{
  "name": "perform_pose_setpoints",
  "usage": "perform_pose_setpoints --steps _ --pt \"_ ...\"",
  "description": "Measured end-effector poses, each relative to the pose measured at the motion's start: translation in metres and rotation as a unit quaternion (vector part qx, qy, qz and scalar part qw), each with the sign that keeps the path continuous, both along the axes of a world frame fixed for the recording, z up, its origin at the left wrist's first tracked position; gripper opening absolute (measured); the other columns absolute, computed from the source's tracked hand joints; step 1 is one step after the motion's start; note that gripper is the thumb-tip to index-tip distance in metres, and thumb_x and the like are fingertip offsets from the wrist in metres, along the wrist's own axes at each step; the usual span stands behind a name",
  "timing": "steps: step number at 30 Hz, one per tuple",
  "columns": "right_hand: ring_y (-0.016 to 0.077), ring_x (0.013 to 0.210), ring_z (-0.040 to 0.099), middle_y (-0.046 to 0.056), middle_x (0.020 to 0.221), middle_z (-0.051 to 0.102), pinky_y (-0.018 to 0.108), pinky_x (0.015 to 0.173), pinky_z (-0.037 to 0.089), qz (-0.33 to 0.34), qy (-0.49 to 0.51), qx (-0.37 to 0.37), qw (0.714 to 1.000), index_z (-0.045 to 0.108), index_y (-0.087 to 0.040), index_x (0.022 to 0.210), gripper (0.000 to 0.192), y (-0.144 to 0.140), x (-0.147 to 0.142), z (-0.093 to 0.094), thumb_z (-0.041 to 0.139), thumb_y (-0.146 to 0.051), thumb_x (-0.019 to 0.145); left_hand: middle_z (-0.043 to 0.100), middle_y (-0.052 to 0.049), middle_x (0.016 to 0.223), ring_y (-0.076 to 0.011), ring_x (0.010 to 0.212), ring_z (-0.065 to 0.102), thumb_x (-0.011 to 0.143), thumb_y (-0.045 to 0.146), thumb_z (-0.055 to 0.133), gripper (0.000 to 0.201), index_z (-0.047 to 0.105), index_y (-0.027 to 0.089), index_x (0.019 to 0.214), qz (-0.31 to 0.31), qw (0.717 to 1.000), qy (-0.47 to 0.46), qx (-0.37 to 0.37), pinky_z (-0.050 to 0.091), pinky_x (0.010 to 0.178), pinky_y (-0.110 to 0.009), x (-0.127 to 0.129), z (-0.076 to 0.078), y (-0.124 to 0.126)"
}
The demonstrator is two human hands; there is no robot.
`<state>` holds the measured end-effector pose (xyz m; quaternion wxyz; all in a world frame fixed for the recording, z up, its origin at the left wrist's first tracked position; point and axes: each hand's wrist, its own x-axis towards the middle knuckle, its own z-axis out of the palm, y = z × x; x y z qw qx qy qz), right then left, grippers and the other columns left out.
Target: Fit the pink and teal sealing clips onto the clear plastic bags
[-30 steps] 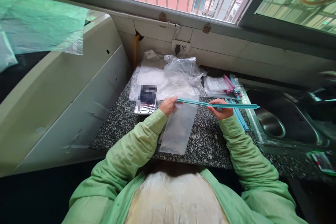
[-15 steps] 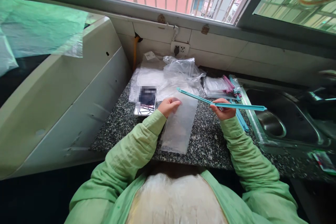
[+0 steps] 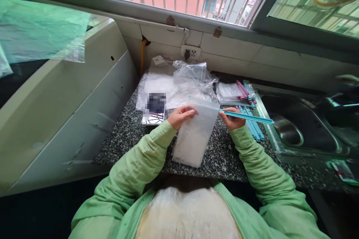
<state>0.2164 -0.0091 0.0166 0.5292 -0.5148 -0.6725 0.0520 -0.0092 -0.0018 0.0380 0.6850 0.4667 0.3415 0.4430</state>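
Observation:
My left hand (image 3: 180, 117) is closed on a frosted plastic bag (image 3: 193, 140), thumb on top near its upper end. The bag hangs down over the counter's front part. My right hand (image 3: 231, 121) grips a long blue bag-sealing clip (image 3: 251, 116) by its middle, at the bag's upper right corner. One part of the clip sticks out to the right; the other passes behind the bag's upper edge, only its tip showing at the left. Whether the clip touches the bag all along cannot be made out.
Several blue clips (image 3: 254, 127) lie right of my right hand. Behind them are packed pink and blue clips (image 3: 245, 91). Clear plastic bags (image 3: 162, 82) cover the counter's back beside a phone-like device (image 3: 154, 110). A sink (image 3: 305, 119) stands right, a white appliance (image 3: 84, 108) left.
My right hand has moved left with the blue clip, whose left part has gone behind the bag's upper edge. My left hand still holds the bag, slightly tilted now.

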Motion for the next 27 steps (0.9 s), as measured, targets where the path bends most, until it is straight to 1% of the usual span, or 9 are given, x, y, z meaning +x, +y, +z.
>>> perform_pose_setpoints --steps 3,5,8,11,15,17,19,24,27 --pt "0.0142 0.058 0.059 0.003 0.068 0.065 0.028 0.056 0.052 0.053 -0.031 0.006 0.998 0.062 -0.020 0.072 0.014 -0.003 -0.003 0.001 0.062 -0.033 0.068 0.049 0.002 0.052 -0.0037 0.047 0.039 0.059 0.034 0.066 0.022 0.061 0.012 0.063 -0.014 1.000 0.009 -0.005 0.027 0.040 -0.015 0.001 0.001 -0.001" --pt "0.0145 0.059 0.060 0.004 0.069 0.066 0.028 0.056 0.052 0.070 -0.031 0.005 0.997 0.062 -0.020 0.073 0.014 -0.005 -0.004 0.002 0.062 -0.032 0.068 0.047 0.003 0.051 -0.0032 0.045 0.038 0.061 0.034 0.065 0.023 0.060 0.011 0.064 -0.025 1.000 0.015 -0.005 0.026 0.040 -0.016 0.001 0.001 0.000" --pt "0.0149 0.061 0.060 0.004 0.071 0.066 0.029 0.058 0.052 0.067 -0.014 0.012 0.998 0.062 -0.020 0.074 0.013 -0.008 -0.005 0.003 0.064 -0.031 0.067 0.043 0.005 0.048 -0.0019 0.039 0.034 0.061 0.037 0.065 0.028 0.060 0.011 0.067 -0.044 0.999 0.022 -0.009 0.024 0.037 -0.016 0.001 -0.001 0.001" --pt "0.0150 0.061 0.060 0.003 0.071 0.065 0.029 0.057 0.052 0.073 0.000 0.013 0.997 0.061 -0.019 0.075 0.013 -0.011 -0.006 0.003 0.064 -0.029 0.066 0.041 0.007 0.045 -0.0015 0.035 0.033 0.056 0.043 0.068 0.035 0.058 0.011 0.067 -0.053 0.998 0.021 -0.016 0.023 0.035 -0.017 0.001 -0.002 0.002" --pt "0.0151 0.060 0.060 0.003 0.071 0.064 0.028 0.053 0.051 0.076 0.013 -0.001 0.997 0.061 -0.020 0.075 0.013 -0.014 -0.007 0.004 0.063 -0.029 0.068 0.038 0.008 0.040 -0.0012 0.033 0.032 0.050 0.046 0.070 0.041 0.047 0.013 0.054 -0.046 0.998 0.014 -0.040 0.022 0.034 -0.017 0.002 -0.002 0.002" --pt "0.0146 0.059 0.059 0.003 0.069 0.064 0.028 0.052 0.050 0.079 0.017 -0.005 0.997 0.061 -0.020 0.074 0.013 -0.016 -0.008 0.005 0.063 -0.030 0.068 0.036 0.008 0.038 -0.0008 0.032 0.031 0.051 0.047 0.070 0.043 0.042 0.014 0.049 -0.045 0.998 0.009 -0.052 0.022 0.034 -0.017 0.003 -0.003 0.002" --pt "0.0141 0.058 0.058 0.003 0.069 0.064 0.027 0.052 0.050 0.078 0.022 -0.005 0.997 0.060 -0.020 0.074 0.013 -0.016 -0.009 0.005 0.063 -0.031 0.068 0.035 0.008 0.036 -0.0009 0.031 0.031 0.052 0.047 0.069 0.044 0.040 0.014 0.047 -0.044 0.997 0.008 -0.064 0.021 0.034 -0.018 0.004 -0.005 0.002" --pt "0.0137 0.059 0.058 0.003 0.069 0.064 0.027 0.054 0.050 0.079 0.031 0.002 0.996 0.060 -0.020 0.074 0.014 -0.016 -0.012 0.004 0.062 -0.033 0.068 0.032 0.008 0.035 -0.0013 0.029 0.028 0.057 0.039 0.068 0.039 0.039 0.015 0.047 -0.038 0.992 -0.015 -0.121 0.019 0.033 -0.019 0.006 -0.006 0.002" --pt "0.0135 0.059 0.058 0.002 0.067 0.063 0.026 0.055 0.050 0.097 0.029 0.002 0.995 0.060 -0.020 0.074 0.013 -0.016 -0.014 0.003 0.062 -0.032 0.069 0.035 0.008 0.037 -0.0016 0.031 0.030 0.061 0.030 0.066 0.030 0.043 0.015 0.051 -0.010 0.988 -0.031 -0.152 0.019 0.034 -0.019 0.007 -0.004 0.002"
